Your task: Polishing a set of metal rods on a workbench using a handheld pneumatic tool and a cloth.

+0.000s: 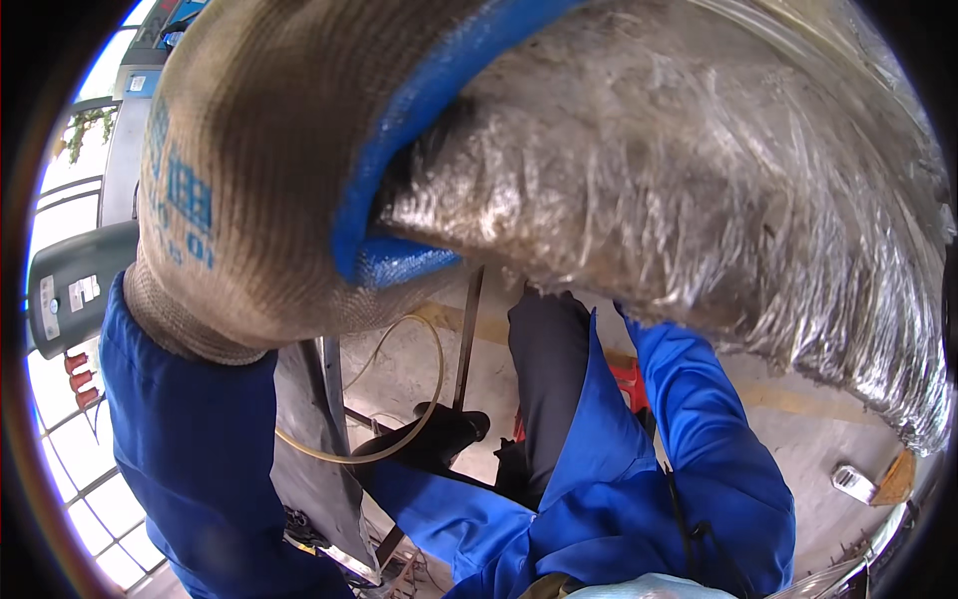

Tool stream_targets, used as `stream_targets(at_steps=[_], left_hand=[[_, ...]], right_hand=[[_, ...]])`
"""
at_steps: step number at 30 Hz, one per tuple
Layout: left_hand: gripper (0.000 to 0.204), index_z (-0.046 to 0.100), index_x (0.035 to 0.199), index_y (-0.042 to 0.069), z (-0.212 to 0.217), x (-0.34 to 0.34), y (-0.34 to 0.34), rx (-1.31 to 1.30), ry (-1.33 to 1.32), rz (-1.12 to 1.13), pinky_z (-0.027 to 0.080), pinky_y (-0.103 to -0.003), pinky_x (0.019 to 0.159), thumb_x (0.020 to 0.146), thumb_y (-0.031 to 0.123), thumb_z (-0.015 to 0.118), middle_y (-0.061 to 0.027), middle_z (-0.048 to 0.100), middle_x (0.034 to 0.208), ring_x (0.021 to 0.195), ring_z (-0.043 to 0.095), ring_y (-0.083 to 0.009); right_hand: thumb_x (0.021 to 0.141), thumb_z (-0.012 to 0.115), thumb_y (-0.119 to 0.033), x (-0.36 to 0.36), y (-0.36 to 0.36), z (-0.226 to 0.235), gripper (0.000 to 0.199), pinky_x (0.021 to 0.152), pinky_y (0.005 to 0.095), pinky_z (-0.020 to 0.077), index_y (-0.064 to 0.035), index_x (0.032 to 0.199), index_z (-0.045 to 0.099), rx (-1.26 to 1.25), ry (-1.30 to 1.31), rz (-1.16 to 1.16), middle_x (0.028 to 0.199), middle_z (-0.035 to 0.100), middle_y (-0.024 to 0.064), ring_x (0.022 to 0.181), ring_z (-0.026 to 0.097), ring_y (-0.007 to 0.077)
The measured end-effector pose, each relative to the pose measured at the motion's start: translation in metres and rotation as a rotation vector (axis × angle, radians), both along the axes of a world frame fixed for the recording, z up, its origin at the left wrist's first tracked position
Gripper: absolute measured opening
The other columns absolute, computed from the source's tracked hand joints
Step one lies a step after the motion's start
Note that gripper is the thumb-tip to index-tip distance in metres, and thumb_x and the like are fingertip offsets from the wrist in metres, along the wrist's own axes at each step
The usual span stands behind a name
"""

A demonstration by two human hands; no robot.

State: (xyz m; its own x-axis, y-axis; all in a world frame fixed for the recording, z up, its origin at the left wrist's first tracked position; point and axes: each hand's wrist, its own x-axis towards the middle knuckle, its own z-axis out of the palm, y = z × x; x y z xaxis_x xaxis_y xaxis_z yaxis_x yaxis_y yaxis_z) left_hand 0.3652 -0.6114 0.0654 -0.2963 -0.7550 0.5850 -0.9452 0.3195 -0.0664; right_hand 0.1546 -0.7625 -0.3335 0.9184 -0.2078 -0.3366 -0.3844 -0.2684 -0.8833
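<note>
My left hand (259, 180), in a grey-beige knit work glove with a blue rubber coating, fills the upper left close to the camera. It is closed around the left end of a long, curved bundle wrapped in clear plastic film (639, 190). The wrap is wrinkled and shiny, and what lies inside is hard to make out. The bundle arches from my glove across to the right edge. My right arm, in a blue sleeve (689, 379), reaches up behind the bundle, which hides my right hand.
A thin yellowish hose (436, 379) loops beside a metal frame leg (469, 334) and a grey sheet panel (314, 449). A red stool (629, 382) shows partly behind my sleeve. Low on the right lies a small white-and-brown item (868, 483). A dark green housing (85, 285) stands left.
</note>
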Motion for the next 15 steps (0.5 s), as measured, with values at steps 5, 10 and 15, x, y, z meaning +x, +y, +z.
stream_targets(at_steps=[5, 10, 15], left_hand=[[0.057, 0.064, 0.116, 0.000, 0.013, -0.001, -0.042, -0.053, 0.031, -0.065, 0.048, -0.050, 0.103, 0.085, 0.047, 0.070, -0.0224, 0.063, 0.120, 0.113, 0.062, -0.0363], [0.057, 0.064, 0.116, 0.000, 0.019, 0.003, -0.058, -0.083, 0.028, -0.097, 0.048, -0.050, 0.103, 0.085, 0.047, 0.071, -0.0222, 0.064, 0.119, 0.112, 0.062, -0.0362], [0.057, 0.064, 0.117, 0.001, 0.015, 0.015, -0.062, -0.118, 0.034, -0.114, 0.048, -0.050, 0.103, 0.085, 0.048, 0.071, -0.0221, 0.064, 0.119, 0.112, 0.062, -0.0362]], right_hand=[[0.091, 0.049, -0.066, -0.065, 0.004, -0.105, 0.083, 0.112, 0.0504, 0.0365, -0.0156, 0.154, 0.030, -0.721, 0.045, 0.379, 0.151, 0.038, 0.0209, 0.138, 0.036, 0.0375], [0.087, 0.053, -0.066, -0.162, -0.017, -0.155, 0.084, 0.110, 0.0491, 0.0383, -0.0129, 0.150, 0.035, -1.157, 0.060, 0.451, 0.147, 0.042, 0.0200, 0.135, 0.039, 0.0384], [0.084, 0.058, -0.056, -0.099, -0.027, -0.140, 0.071, 0.103, 0.0472, 0.0444, -0.0060, 0.135, 0.052, -1.171, 0.111, -0.400, 0.132, 0.057, 0.0185, 0.121, 0.052, 0.0412]])
